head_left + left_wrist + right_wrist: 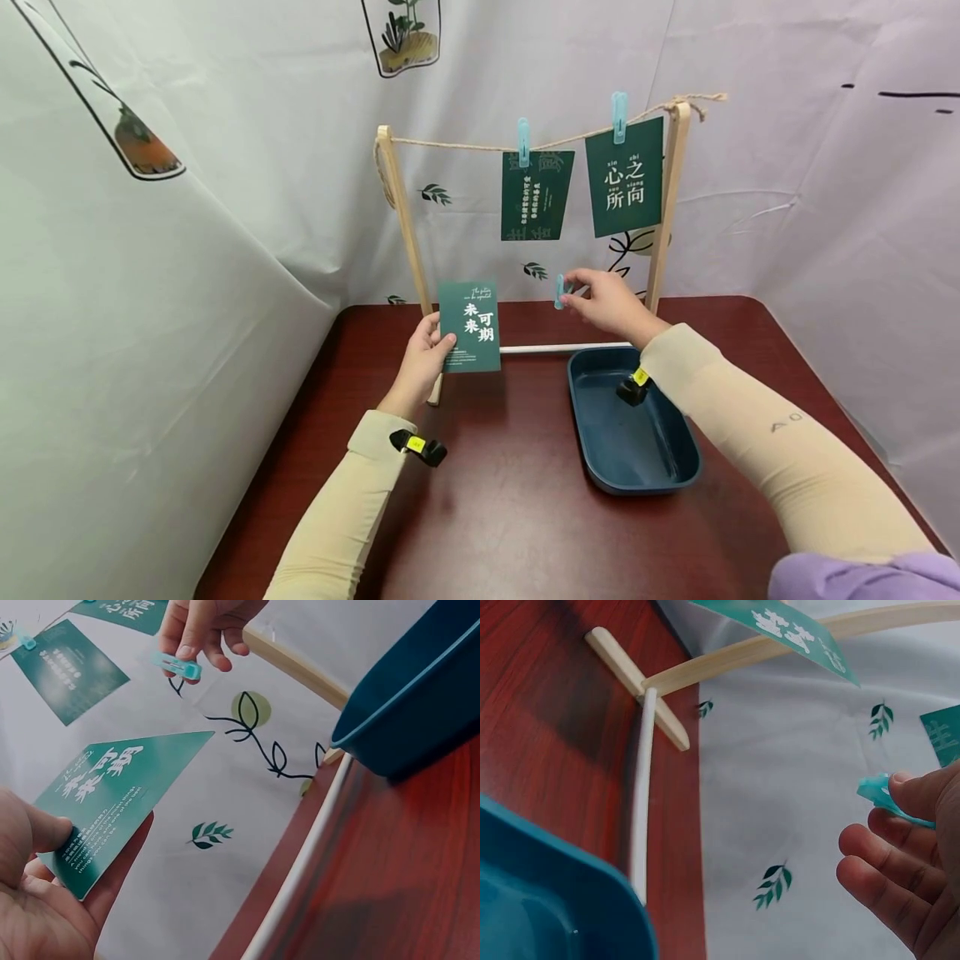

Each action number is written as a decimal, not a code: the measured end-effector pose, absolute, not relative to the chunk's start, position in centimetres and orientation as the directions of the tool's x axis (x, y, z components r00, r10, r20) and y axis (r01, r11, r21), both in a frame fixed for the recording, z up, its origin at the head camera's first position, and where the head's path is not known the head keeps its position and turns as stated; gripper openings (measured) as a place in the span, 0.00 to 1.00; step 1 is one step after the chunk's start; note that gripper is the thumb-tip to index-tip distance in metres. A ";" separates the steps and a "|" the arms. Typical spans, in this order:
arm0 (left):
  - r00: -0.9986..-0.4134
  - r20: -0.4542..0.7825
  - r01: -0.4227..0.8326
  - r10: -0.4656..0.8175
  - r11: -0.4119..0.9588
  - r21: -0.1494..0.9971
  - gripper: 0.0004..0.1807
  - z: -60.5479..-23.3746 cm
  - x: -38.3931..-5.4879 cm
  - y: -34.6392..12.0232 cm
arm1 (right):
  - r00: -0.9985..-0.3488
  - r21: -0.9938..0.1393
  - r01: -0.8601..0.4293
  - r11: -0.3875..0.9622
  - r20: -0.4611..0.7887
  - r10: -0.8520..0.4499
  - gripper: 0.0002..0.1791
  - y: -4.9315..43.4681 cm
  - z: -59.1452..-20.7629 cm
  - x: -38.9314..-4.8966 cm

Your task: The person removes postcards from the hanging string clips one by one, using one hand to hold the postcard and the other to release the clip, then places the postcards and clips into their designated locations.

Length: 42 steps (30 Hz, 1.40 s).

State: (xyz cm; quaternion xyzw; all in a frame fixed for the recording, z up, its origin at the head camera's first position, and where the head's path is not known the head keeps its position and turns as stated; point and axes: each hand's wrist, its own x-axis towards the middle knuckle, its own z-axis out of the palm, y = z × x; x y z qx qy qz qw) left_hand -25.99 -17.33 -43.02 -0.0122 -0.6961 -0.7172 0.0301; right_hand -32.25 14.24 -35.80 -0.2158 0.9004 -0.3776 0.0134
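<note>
A green card with white lettering [471, 321] is pinched by its lower left side between the thumb and fingers of my left hand [422, 358]. My right hand [609, 307] pinches a light blue clothespin [559, 292] between thumb and fingertips, a short way right of that card. Above, a twine line [450, 147] runs between two wooden posts. Two more green cards hang from it: a middle card [534, 200] under one blue clothespin [523, 142], and a right card [628, 183] under another clothespin [619, 117]. The left part of the twine holds no card.
A dark blue tray [633, 442] stands on the red-brown table [495, 500], below my right forearm. The left wooden post [405, 217] and right wooden post [670, 208] are joined low down by a white rod [555, 348]. Patterned white cloth [255, 108] hangs behind.
</note>
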 end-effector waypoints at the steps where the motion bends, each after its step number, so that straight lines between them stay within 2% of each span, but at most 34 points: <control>1: -0.998 0.051 0.052 -0.027 -0.031 0.998 0.23 -43.2 -26.0 -17.4 | -0.907 -0.687 -0.375 0.623 0.133 -0.399 0.17 14.4 -36.1 -32.3; 17: -0.999 -0.030 -0.031 -0.037 0.012 0.999 0.21 -47.0 -24.9 -17.2 | -0.914 -0.634 -0.361 0.684 0.094 -0.395 0.14 16.5 -40.8 -32.0; 23: -0.998 -0.062 -0.062 -0.024 0.001 0.998 0.18 -48.4 -24.5 -17.3 | -0.915 -0.631 -0.353 0.691 0.080 -0.394 0.12 17.4 -42.6 -31.9; 29: -0.995 -0.087 -0.086 -0.039 -0.009 0.996 0.17 -49.4 -24.1 -17.8 | -0.913 -0.659 -0.316 0.683 0.014 -0.408 0.09 17.8 -43.8 -31.5; 42: -0.989 -0.147 -0.147 0.007 -0.056 0.988 0.18 -51.8 -22.9 -18.3 | -0.902 -0.606 -0.353 0.713 0.016 -0.432 0.08 18.4 -46.0 -30.9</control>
